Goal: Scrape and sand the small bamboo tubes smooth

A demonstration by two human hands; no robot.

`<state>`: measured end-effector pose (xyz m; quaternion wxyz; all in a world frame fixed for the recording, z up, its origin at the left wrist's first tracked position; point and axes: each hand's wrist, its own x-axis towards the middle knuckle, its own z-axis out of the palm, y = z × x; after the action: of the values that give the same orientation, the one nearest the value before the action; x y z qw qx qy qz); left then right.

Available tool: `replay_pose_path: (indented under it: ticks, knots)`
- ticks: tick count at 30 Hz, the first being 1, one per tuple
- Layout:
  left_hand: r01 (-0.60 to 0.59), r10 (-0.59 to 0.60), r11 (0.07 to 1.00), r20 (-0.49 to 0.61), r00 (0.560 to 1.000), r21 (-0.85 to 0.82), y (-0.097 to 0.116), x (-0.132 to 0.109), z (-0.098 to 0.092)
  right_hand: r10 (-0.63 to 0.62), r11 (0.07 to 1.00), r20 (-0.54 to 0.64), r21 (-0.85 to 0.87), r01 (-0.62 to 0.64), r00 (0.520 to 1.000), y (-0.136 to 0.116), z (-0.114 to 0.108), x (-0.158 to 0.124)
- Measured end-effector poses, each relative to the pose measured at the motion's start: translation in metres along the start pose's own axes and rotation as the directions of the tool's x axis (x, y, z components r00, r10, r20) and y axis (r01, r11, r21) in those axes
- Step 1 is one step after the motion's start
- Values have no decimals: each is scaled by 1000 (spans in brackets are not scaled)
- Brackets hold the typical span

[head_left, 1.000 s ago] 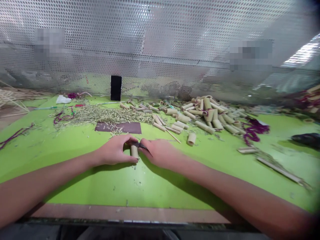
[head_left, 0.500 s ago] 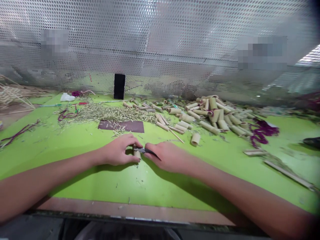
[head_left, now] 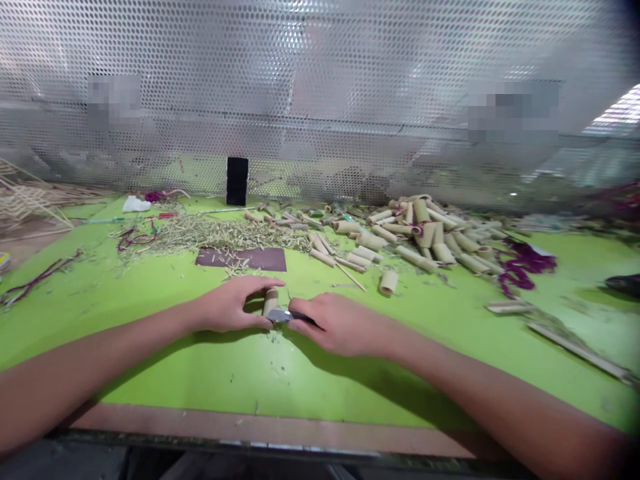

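Bamboo tube (head_left: 271, 305), short and pale, lies on the green tabletop (head_left: 210, 377) in front of the worker, between the two hands. Long axis runs mainly near to far, the far end canted slightly right; near end points back toward the worker. Left hand (head_left: 235, 303) curled round it in a C, thumb at the near end, forefinger stretched past the far end; tube held within this span. Right hand (head_left: 333, 323) closed on the dark handle of a knife (head_left: 281, 316), blade pointing left, roughly crosswise to the tube and over its near end; whether the edge touches cannot be told. Beyond the left hand, a dark brown sheet (head_left: 267, 260) with long side left to right, bits scattered on it; a spread of shavings (head_left: 225, 233) behind. One loose tube (head_left: 389, 283) beyond the right hand, apart from the heap of tubes (head_left: 425, 235), whose axes run every which way. Black phone (head_left: 237, 181) upright near the perforated screen (head_left: 320, 127). Purple thread (head_left: 525, 267) bunched right of the heap.
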<state>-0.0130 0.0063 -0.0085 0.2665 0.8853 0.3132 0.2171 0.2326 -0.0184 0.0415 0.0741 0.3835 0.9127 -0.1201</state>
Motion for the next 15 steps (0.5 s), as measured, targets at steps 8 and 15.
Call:
replay_pose_path:
  ticks: [8,15]
  knots:
    - [-44,43,993,15,999,113,4,-1,3,187,977,-53,-91,-191,981,-8,0,11]
    - [-280,325,844,-21,945,457,8,-4,-1,168,974,-57,-147,-175,984,-9,1,11]
